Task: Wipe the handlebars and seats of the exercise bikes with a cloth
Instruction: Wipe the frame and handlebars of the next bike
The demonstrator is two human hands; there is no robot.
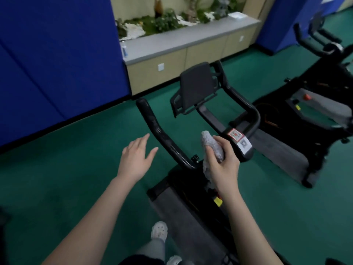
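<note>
A black exercise bike stands right in front of me. Its left handlebar (158, 131) rises up and to the left, and its right handlebar (246, 111) loops on the right around a black console screen (197, 85). My right hand (222, 163) is shut on a crumpled grey cloth (212, 144), held just left of the handlebar's centre block with its stickers (240, 140). My left hand (136, 161) hovers open, fingers spread, just left of the left handlebar, not touching it. The bike's seat is out of view.
A second exercise bike (321, 104) stands to the right on the green floor (76, 159). Blue wall pads (57, 54) line the left. A low beige cabinet with a grey top (181, 39) and plants sits behind the bike. My white shoe (159, 230) is below.
</note>
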